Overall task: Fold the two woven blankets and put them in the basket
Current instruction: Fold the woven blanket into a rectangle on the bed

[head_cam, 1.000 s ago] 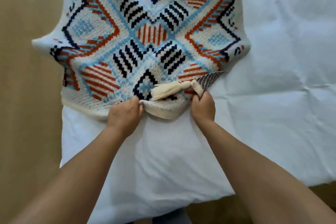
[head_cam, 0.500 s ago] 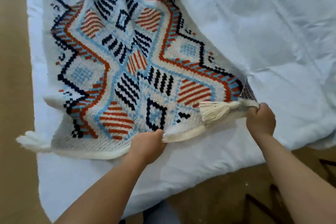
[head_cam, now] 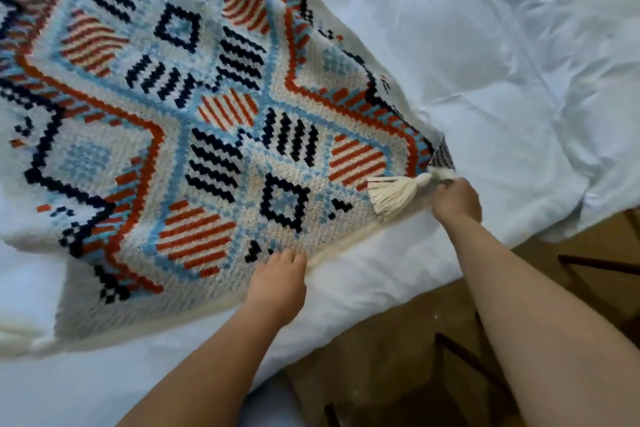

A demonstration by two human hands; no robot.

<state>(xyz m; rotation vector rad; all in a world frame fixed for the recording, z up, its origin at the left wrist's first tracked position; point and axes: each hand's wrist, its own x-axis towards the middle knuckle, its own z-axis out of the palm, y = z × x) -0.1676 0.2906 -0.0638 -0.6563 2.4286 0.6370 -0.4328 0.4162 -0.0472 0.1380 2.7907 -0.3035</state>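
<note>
blanket (head_cam: 207,149): top and left cut off, left end blurred | right hand (head_cam: 455,199): fingertips hidden | left hand (head_cam: 277,282): blurred

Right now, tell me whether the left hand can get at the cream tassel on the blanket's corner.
Probably yes. The tassel lies uncovered on the woven blanket beside the right hand, with only blanket between it and the left hand, which would first have to release the hem.

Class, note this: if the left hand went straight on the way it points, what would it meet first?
The blanket itself: the left hand grips its near edge, and only woven pattern seems to lie ahead.
</note>
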